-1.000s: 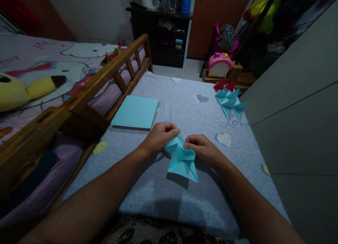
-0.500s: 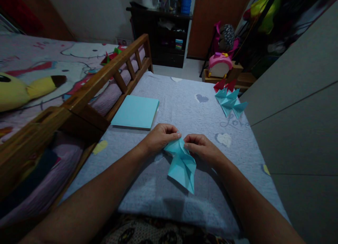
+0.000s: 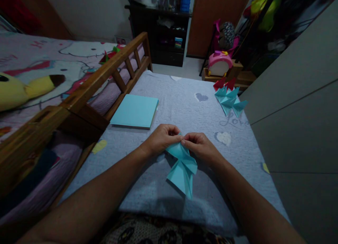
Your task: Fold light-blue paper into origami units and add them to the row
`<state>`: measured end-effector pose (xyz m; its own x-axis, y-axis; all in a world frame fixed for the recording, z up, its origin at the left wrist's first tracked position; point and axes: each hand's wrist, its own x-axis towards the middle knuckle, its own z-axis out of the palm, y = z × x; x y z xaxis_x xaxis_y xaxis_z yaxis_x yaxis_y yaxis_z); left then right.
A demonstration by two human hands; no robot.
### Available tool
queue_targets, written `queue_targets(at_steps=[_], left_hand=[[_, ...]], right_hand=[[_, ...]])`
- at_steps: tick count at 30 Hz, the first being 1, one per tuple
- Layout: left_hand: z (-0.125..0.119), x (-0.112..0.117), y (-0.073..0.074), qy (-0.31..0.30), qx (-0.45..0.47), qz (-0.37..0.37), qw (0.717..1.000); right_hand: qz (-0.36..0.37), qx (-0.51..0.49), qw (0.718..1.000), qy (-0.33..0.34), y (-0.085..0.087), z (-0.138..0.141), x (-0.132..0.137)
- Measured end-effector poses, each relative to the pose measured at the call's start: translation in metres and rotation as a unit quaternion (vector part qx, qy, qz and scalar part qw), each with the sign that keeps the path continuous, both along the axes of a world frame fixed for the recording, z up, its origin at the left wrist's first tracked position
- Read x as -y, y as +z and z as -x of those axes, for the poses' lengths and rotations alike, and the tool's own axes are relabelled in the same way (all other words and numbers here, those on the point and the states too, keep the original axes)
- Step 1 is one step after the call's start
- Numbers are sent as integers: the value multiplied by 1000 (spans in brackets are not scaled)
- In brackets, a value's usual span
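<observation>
My left hand (image 3: 161, 140) and my right hand (image 3: 200, 147) meet at the middle of a grey-blue mattress (image 3: 185, 106). Both pinch the top end of a folded light-blue paper piece (image 3: 183, 168), fingertips nearly touching. The paper hangs down toward me in a narrow pleated shape with a pointed lower tip, just above the sheet. A flat stack of light-blue square paper (image 3: 134, 111) lies beyond my left hand, next to the wooden rail.
Several folded blue and red paper pieces (image 3: 229, 97) sit at the mattress's far right. A wooden bed rail (image 3: 105, 78) runs along the left, with a yellow plush (image 3: 23, 90) on the bed behind it. A grey cabinet wall (image 3: 298, 113) borders the right.
The two hands have come together at the top of the paper. The paper has been squeezed from a wide shape into a narrower one with its tip pointing down toward me.
</observation>
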<state>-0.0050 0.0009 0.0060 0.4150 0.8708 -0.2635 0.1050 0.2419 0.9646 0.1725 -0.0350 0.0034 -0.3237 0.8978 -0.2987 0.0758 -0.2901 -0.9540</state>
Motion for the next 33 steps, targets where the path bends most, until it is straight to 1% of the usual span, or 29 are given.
queue_targets(at_steps=[6, 11, 16, 19, 33], left_hand=[[-1, 3, 4, 0, 4, -9, 1000], [-1, 4, 8, -12, 5, 3, 1000], [2, 2, 10, 16, 13, 3, 1000], [4, 1, 10, 26, 20, 11, 999], [9, 0, 10, 22, 22, -4, 1000]], right_hand=[[9, 6, 1000, 16, 1, -2, -1], [15, 2, 999, 30, 3, -5, 0], [33, -15, 998, 43, 0, -8, 1], [41, -24, 998, 50, -1, -9, 1], [38, -21, 997, 69, 4, -11, 0]])
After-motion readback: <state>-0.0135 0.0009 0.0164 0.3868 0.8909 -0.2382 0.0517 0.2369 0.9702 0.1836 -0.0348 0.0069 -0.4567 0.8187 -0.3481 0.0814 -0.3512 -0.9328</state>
